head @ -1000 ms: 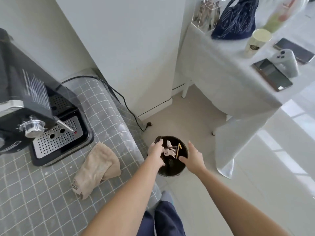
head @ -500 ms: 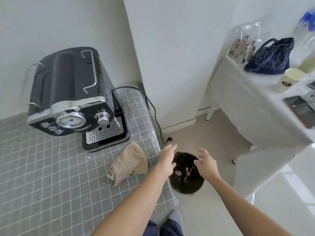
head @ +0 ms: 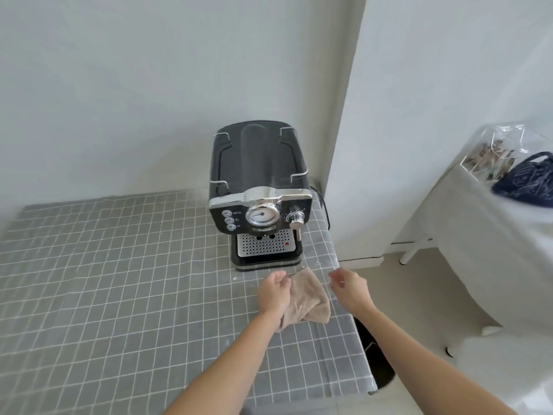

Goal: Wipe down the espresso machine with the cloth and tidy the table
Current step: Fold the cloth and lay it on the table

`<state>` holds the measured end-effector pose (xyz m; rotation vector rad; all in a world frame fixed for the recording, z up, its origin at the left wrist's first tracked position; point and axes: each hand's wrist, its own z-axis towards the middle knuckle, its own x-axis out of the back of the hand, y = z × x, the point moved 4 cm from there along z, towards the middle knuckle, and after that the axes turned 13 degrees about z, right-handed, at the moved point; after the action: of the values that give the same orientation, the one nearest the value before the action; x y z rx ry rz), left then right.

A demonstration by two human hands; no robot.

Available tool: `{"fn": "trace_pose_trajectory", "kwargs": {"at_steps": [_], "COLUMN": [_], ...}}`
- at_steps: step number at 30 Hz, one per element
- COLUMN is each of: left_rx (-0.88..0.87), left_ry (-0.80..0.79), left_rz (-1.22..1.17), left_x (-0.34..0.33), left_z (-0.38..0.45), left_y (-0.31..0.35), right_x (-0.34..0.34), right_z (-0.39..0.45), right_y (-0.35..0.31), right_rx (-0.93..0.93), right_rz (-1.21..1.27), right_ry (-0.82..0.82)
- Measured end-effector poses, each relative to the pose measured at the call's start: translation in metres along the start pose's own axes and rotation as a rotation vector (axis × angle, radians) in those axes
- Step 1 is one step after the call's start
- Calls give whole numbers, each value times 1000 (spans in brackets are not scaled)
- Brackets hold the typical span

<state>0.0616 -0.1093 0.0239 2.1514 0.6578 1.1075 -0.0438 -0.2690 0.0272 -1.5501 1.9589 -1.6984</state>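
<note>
A black and chrome espresso machine (head: 258, 187) stands at the back right of the table with the grey checked cover (head: 119, 280). A crumpled beige cloth (head: 308, 301) lies in front of its drip tray. My left hand (head: 273, 292) hovers at the cloth's left edge, fingers loosely curled and holding nothing; whether it touches the cloth I cannot tell. My right hand (head: 350, 289) hangs open just right of the cloth, over the table's right edge.
A dark bin (head: 375, 357) sits on the floor below the table's right edge, mostly hidden. A second table with a white cover (head: 478, 235) stands to the right, carrying a clear box (head: 493, 154) and a navy bag (head: 526, 182). A black cord runs behind the machine.
Both hands came up from over the bin to the table, on either side of the cloth. My view swung left from the floor to the espresso machine.
</note>
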Motion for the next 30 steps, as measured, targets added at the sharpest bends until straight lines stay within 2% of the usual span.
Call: {"fn": "trace_pose_trajectory", "kwargs": {"at_steps": [5,10,12,14,18,20,23,26,28,30], "left_rx": [-160,-262,-312,-357,-355,-418,-514,-575,-618,-660], "left_ry": [17,-42,-85,-189,-537,-618,-622,-594,-544,-491], "left_rz": [286,307,305,300,194,186,126,12,0,13], "left_x": [19,20,20,20,17,20,34,51,61,70], "left_z": [14,21,24,27,29,26,14,-4,-16,-24], "left_y": [-33,-40,-35,-27,-11,1,26,51,61,67], "right_x": [-50,-76,-78,-77,-58,-43,-18,4,9,14], "right_z": [1,5,1,-3,-23,-37,-55,-67,-71,-74], "right_y": [-26,-14,-16,-22,-45,-60,-80,-84,-74,-60], "right_rx": [-48,-204,-211,-145,94,184,291,278,256,269], "right_rz": [-141,-249,-337,-365,-290,-248,-135,-26,-101,-118], "right_ry": [-25,109,108,75,-67,-101,-118,-170,-202,-166]}}
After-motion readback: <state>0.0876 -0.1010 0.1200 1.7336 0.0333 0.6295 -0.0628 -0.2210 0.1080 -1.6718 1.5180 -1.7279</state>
